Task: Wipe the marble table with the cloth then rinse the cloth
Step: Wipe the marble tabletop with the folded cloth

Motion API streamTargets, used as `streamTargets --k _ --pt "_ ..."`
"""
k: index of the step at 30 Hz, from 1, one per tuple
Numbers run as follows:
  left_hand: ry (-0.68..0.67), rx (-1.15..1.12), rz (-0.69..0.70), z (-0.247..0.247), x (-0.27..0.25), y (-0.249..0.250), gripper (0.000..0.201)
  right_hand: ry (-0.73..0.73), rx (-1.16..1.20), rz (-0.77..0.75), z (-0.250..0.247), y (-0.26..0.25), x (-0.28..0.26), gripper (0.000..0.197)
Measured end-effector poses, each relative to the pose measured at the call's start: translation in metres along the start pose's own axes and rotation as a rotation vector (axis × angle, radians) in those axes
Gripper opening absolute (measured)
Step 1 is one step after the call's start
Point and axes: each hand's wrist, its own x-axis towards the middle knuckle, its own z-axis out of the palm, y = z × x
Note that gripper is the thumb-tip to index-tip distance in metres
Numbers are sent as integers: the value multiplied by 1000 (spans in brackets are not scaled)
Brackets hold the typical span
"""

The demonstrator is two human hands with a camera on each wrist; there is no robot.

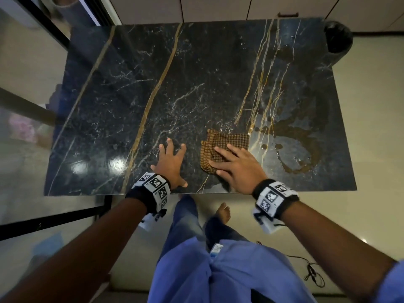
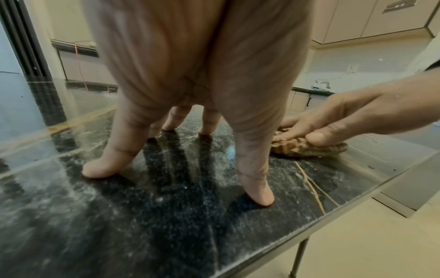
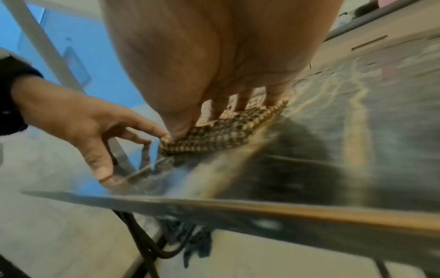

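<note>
Marble table [image 1: 196, 84]: brownish, seemingly wet smear [image 1: 306, 136]; flat right hand [image 1: 237, 165] presses cloth [image 1: 227, 142]; left hand [image 1: 171, 162] splayed, empty.

No readable text anywhere; the wrist bands [image 1: 154, 186] carry only black-and-white square code markers.

Black wristbands [image 1: 140, 196] with white, black-patterned marker blocks [image 1: 274, 196] on both wrists, short blue sleeve [image 1: 393, 281], blue top [image 1: 229, 276], blue trousers [image 1: 185, 217], bare foot [image 1: 223, 212].
</note>
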Motion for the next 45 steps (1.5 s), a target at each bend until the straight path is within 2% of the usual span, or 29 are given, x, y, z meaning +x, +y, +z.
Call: streamTargets --k 2,4,7,9,12,15,17,20,25,29,32,35,37,40,43,45 --pt "4 -1 -1 0 2 1 121 31 15 17 -6 22 -5 36" --pt "9 0 -6 0 3 1 122 91 43 110 -14 31 9 33" --pt "8 4 -7 0 1 3 124 174 82 224 -15 10 30 29" --pt "18 6 -9 1 2 3 125 164 90 182 -4 -12 32 29" --pt "25 3 -6 1 3 3 125 109 97 17 13 -35 10 31" --pt "29 -4 4 2 3 1 124 58 132 -117 22 -22 -23 30" --pt "39 -10 9 3 5 0 123 36 137 -150 24 2 -38 28" --pt "43 -26 2 3 6 0 123 47 140 -108 19 19 -37 26" --pt "52 -25 7 4 7 0 124 71 141 -72 25 -23 -22 27" --pt "67 -16 10 4 8 1 125 87 146 -121 38 -44 -23 27" --pt "60 -24 6 3 8 0 125 83 152 -150 39 -22 -43 26" --pt "64 -39 1 4 8 0 125 55 126 -105 32 15 -63 27" --pt "69 -44 -2 3 8 1 124 42 127 -54 24 19 -64 26" --pt "69 -38 -7 1 8 3 125 -1 118 35 19 -15 -50 27" --pt "64 -32 -17 2 8 5 126 18 161 10 29 -47 -40 26" --pt "64 -28 -20 1 8 6 126 42 191 -14 32 -43 -42 25"
